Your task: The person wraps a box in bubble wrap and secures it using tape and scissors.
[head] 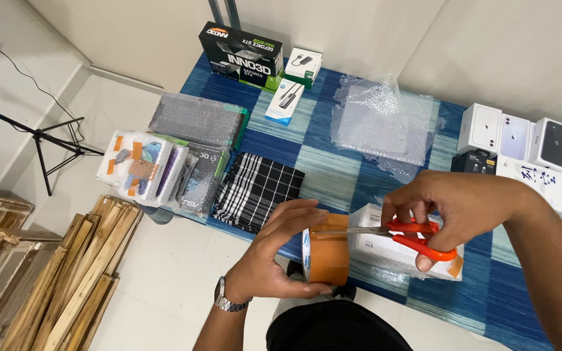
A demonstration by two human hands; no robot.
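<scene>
Left hand grips one tape roll; right hand holds one orange scissors.

Head view, looking down. Both forearms were bare, with no sleeves in view. The left hand, at about seven o'clock from the frame's centre, carried a wristwatch with a silver metal case and a linked metal band. The right hand, at about four o'clock, bore no ring or band. A black garment covered the body at six o'clock.
</scene>
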